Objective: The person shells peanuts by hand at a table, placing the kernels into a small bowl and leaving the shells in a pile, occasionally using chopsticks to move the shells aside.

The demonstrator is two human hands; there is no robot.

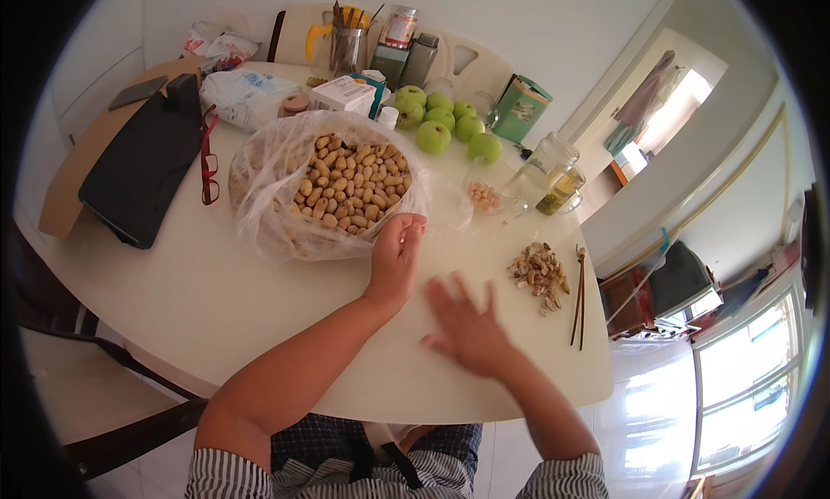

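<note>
My left hand (394, 256) is at the near right rim of a clear plastic bag (259, 207), its fingers curled. Whatever may lie inside those fingers is hidden from me. Unshelled peanuts (353, 181) fill the bag, whose mouth is spread wide. My right hand (465, 327), blurred by motion, is over the table with fingers spread and nothing visible in it. Right of it lies a heap of broken peanut shells (539, 275). Beyond, a clear glass cup (502, 178) contains shelled peanut kernels (484, 197).
Thin brown sticks (578, 298) lie near the right edge of the white table (259, 317). Glass jars (551, 158), green apples (441, 119), a green box (522, 108) and a white carton (347, 95) stand behind. Red-framed glasses (209, 165) and a black case (146, 168) are left.
</note>
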